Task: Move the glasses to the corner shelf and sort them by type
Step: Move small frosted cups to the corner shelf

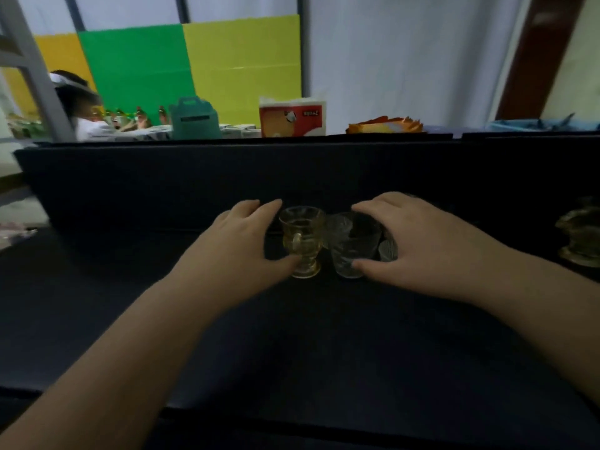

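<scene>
Dark cloth (292, 336) covers the surface across the lower frame, backed by a dark panel (194, 177) just behind the glasses. At centre, the left hand (238, 246) curls round the amber cup (302, 240), thumb at its foot, while the right hand (414, 243) wraps the clear glass (354, 246); whether either is lifted I cannot tell. The two stand almost touching, so raising them together could knock rims, and a smooth, wet-looking glass might slip. Another amber cup (579, 235) sits at the right edge, in the way of a rightward sweep. Open cloth lies toward the viewer and left. No corner shelf shows.
</scene>
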